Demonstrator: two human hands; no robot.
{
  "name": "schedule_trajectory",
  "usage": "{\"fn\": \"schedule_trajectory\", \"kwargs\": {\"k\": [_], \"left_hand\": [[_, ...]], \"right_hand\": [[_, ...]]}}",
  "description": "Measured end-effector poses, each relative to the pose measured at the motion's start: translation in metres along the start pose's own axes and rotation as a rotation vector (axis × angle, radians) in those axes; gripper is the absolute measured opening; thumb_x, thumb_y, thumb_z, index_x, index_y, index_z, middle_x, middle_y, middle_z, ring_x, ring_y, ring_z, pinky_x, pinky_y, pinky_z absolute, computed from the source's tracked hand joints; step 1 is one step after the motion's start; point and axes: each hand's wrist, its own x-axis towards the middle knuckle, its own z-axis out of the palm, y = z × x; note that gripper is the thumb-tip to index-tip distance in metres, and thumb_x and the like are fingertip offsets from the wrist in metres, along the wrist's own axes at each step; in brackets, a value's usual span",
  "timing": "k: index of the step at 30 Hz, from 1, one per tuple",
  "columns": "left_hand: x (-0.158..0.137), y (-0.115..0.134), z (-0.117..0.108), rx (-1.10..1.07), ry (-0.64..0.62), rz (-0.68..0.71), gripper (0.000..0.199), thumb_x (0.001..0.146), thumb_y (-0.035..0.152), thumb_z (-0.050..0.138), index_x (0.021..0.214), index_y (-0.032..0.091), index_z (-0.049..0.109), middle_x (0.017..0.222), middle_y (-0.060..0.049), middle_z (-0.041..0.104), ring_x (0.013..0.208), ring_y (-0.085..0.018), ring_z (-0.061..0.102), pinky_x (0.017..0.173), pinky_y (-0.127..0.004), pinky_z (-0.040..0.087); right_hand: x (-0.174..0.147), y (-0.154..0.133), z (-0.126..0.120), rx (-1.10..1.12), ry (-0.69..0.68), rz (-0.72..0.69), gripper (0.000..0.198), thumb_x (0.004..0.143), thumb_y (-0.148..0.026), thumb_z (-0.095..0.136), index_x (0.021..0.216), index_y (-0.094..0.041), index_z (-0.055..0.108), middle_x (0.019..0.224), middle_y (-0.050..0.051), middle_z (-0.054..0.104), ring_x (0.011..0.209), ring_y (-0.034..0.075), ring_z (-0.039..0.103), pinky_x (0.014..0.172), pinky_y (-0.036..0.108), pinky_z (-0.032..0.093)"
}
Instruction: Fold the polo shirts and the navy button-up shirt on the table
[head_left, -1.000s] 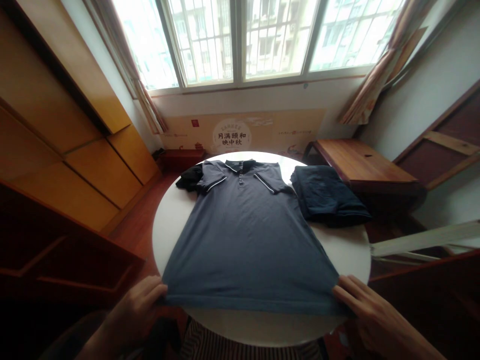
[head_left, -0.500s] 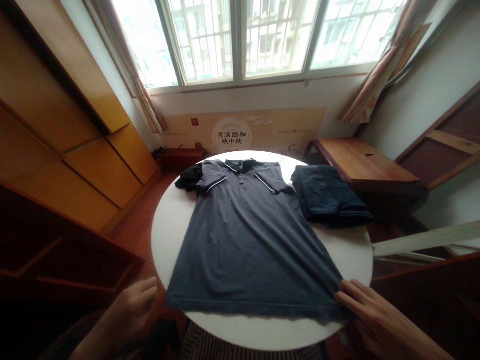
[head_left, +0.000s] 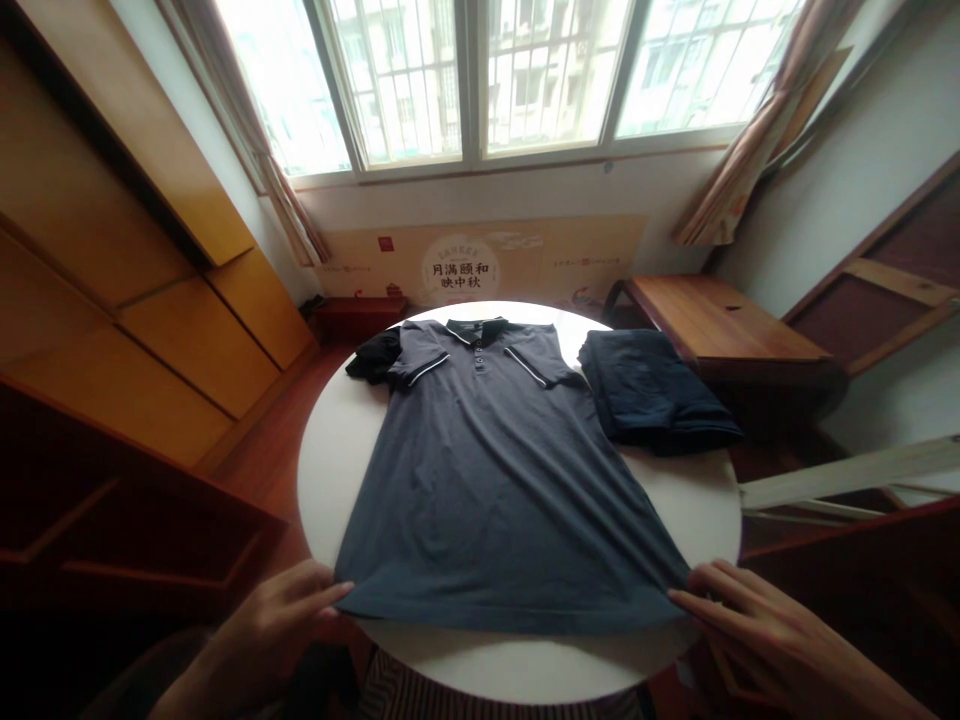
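A dark grey polo shirt [head_left: 495, 470] lies spread front up on a round white table [head_left: 330, 470], its collar at the far side and its hem toward me. Both short sleeves, edged with a white stripe, are turned inward over the front. My left hand [head_left: 289, 600] pinches the left corner of the hem between thumb and fingers. At the right hem corner, my right hand [head_left: 731, 605] has its fingers closed on the cloth. The hem is stretched between the two hands along the table's near edge.
Folded dark navy cloth [head_left: 652, 390] rests on the table's right side. A black bunched cloth [head_left: 371, 357] sits by the left sleeve. Beyond stand a wooden side table [head_left: 727, 315] and a window; a yellow wooden cabinet [head_left: 180, 340] is at left.
My left hand has moved right to the shirt and taken hold of the left hem corner. My right hand keeps its grip on the right corner. The hem now looks straighter.
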Motion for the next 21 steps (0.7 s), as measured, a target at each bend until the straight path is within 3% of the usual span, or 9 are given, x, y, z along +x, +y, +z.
{"fn": "schedule_trajectory", "kwargs": {"k": [4,8,12,15,18,21], "left_hand": [[-0.009,-0.001,-0.006,0.002,0.099,-0.014,0.039,0.098,0.020,0.050,0.136,0.027,0.058,0.089,-0.004,0.068,0.075,-0.012,0.067,0.072,-0.018,0.057],[-0.016,-0.001,0.000,0.122,0.081,0.045,0.039,0.095,0.017,0.055,0.133,0.023,0.058,0.081,-0.003,0.069,0.069,-0.011,0.067,0.070,-0.017,0.055],[-0.020,0.002,0.006,0.189,0.167,-0.046,0.020,0.097,0.020,0.050,0.105,0.021,0.068,0.073,-0.001,0.067,0.058,-0.009,0.065,0.062,-0.013,0.052],[-0.026,0.002,0.005,0.133,0.189,-0.188,0.021,0.096,0.027,0.051,0.082,0.022,0.067,0.063,0.002,0.061,0.053,-0.009,0.060,0.059,-0.013,0.050],[-0.028,0.000,0.002,0.014,0.103,-0.281,0.025,0.091,0.030,0.056,0.068,0.021,0.061,0.057,0.003,0.055,0.049,-0.009,0.053,0.055,-0.014,0.046],[-0.021,0.000,0.002,-0.114,-0.091,-0.380,0.021,0.086,0.029,0.059,0.067,0.020,0.060,0.062,0.002,0.058,0.054,-0.010,0.053,0.056,-0.015,0.045]], "right_hand": [[0.001,-0.005,-0.008,0.048,-0.020,0.051,0.047,0.081,-0.010,0.055,0.120,-0.031,0.069,0.109,0.005,0.071,0.097,0.022,0.069,0.078,0.028,0.059],[0.008,-0.009,-0.017,0.062,-0.028,0.026,0.043,0.079,-0.009,0.054,0.114,-0.028,0.071,0.109,0.006,0.072,0.095,0.022,0.069,0.078,0.027,0.059],[0.014,-0.014,-0.019,0.052,-0.011,-0.015,0.034,0.082,-0.012,0.055,0.107,-0.027,0.072,0.104,0.006,0.073,0.093,0.022,0.069,0.075,0.027,0.059],[0.017,-0.021,-0.014,0.056,0.017,0.024,0.026,0.085,-0.015,0.053,0.099,-0.026,0.072,0.101,0.007,0.073,0.095,0.023,0.068,0.078,0.030,0.058],[0.020,-0.026,-0.010,0.059,0.050,0.069,0.023,0.089,-0.017,0.050,0.092,-0.026,0.072,0.100,0.007,0.072,0.095,0.023,0.068,0.082,0.032,0.056],[0.024,-0.029,-0.010,0.081,0.021,0.018,0.021,0.090,-0.019,0.052,0.091,-0.027,0.071,0.096,0.005,0.073,0.088,0.020,0.069,0.078,0.029,0.057]]}}
